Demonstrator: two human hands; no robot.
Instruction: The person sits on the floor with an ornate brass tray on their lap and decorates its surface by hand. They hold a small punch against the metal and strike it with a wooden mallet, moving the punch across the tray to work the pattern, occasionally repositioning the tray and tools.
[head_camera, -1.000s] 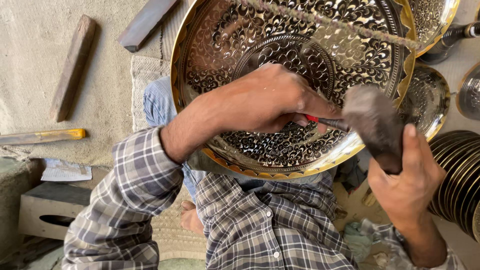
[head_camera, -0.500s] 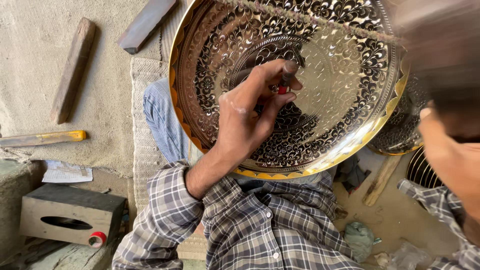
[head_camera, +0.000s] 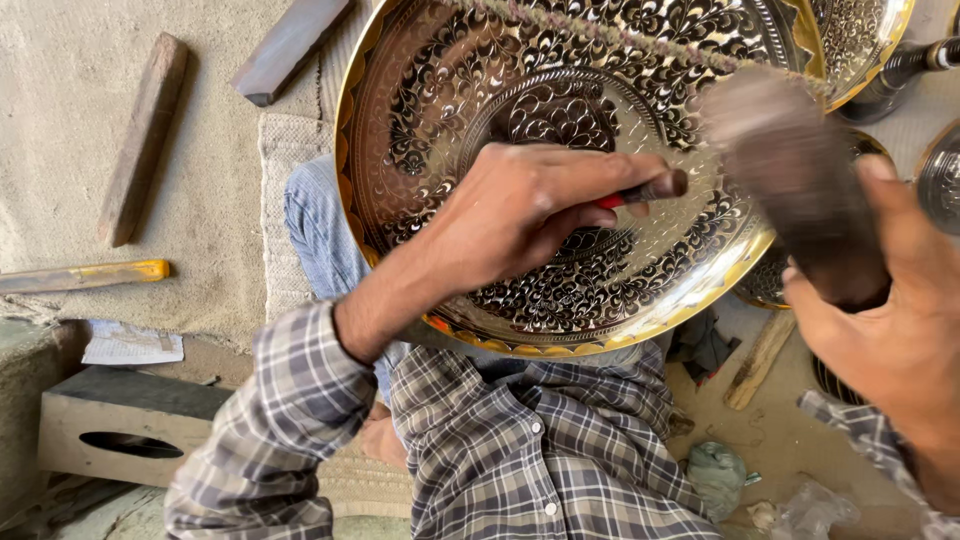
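1. The left hand pinches a red-handled chisel, its tip set on the engraved brass tray to fix the cut.
2. The right hand is closed round a blurred dark mallet, raised beside the chisel head.
3. The tray rests tilted on the lap (for reach); wooden bars lie on the floor.

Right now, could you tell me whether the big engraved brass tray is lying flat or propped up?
Propped up: the tray leans on the person's lap, its lower rim against the checked shirt.
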